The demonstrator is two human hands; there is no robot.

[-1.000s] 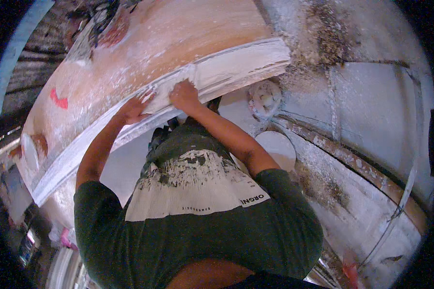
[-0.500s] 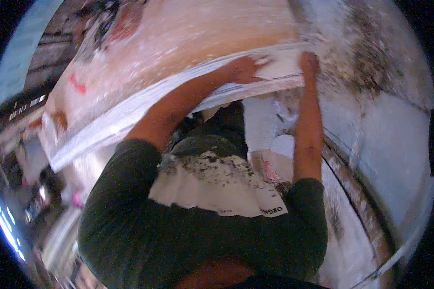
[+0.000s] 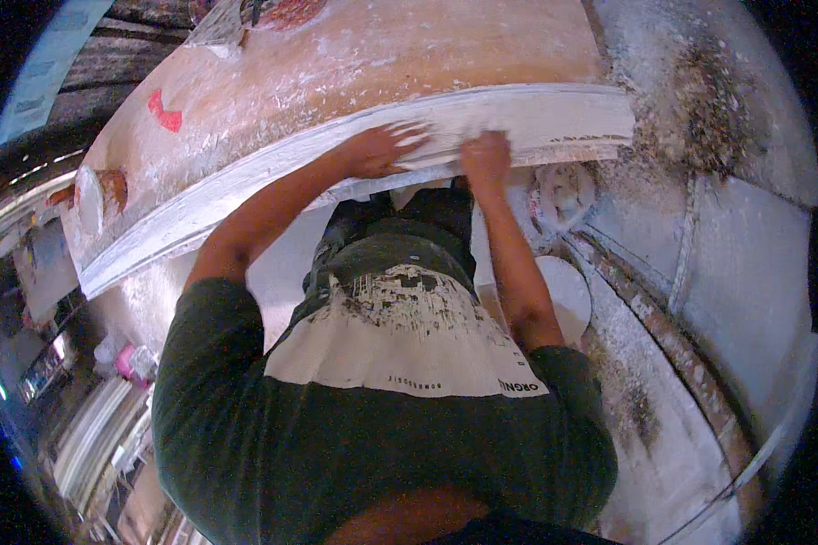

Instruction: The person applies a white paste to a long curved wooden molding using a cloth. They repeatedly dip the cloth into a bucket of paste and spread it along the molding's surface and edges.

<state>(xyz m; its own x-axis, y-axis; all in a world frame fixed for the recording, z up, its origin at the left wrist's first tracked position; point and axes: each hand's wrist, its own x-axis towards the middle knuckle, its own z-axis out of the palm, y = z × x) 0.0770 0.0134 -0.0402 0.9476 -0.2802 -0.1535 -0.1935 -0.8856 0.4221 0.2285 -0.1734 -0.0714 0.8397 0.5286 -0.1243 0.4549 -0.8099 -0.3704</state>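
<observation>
Lying along the near edge of the table [image 3: 482,54]: one white moulding [image 3: 573,107]. Left hand [image 3: 377,151]: spread wide, at the moulding. Right hand [image 3: 487,156]: curled, blurred, just rightward; cannot tell if holding. Red scrap [image 3: 164,112]: on table.

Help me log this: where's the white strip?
In the head view, the white strip runs left to right along the near edge of the table, with the left hand and right hand over it.

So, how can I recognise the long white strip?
Look at the big tan table. Along its near edge, by the left hand and right hand, runs the long white strip; its solid white sets it apart from the speckled table.
</observation>
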